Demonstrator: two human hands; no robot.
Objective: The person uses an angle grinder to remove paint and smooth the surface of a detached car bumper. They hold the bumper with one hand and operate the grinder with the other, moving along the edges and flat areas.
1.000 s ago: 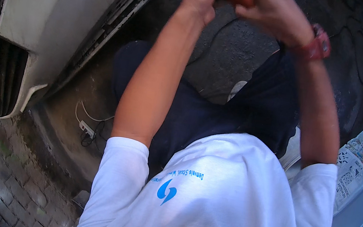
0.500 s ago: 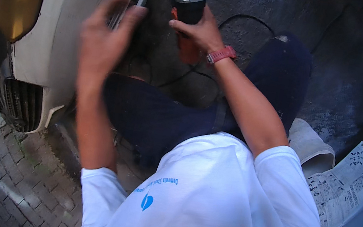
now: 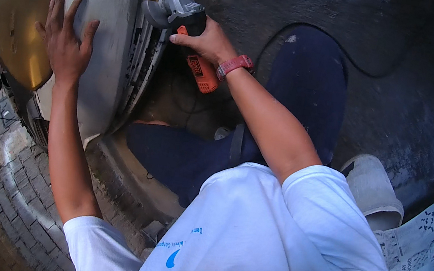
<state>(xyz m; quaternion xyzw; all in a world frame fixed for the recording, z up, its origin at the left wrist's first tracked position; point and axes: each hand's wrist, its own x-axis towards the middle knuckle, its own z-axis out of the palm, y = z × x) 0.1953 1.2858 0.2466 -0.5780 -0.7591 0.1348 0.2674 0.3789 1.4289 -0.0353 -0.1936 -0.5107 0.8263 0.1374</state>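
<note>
My right hand (image 3: pixel 207 42) is wrapped round the body of an angle grinder (image 3: pixel 199 70), which has a grey metal head and an orange and black housing. Its disc guard sits at the inner edge of a pale car bumper (image 3: pixel 107 21), next to a dark slotted strip (image 3: pixel 140 55). Whether the disc touches the bumper I cannot tell. Fingers spread, my left hand (image 3: pixel 67 46) lies against the bumper's outer face, beside an amber-tinted headlight (image 3: pixel 23 14).
A black cord (image 3: pixel 374 75) loops over the dark floor behind my bent knee (image 3: pixel 314 60). To the right lie a whitish bucket (image 3: pixel 373 186) on its side and a newspaper sheet (image 3: pixel 418 247). Brick paving (image 3: pixel 20 195) is at the lower left.
My left hand has moved left from the bumper's inner edge onto its outer face. The grinder in my right hand has shifted left and down, up to the bumper edge.
</note>
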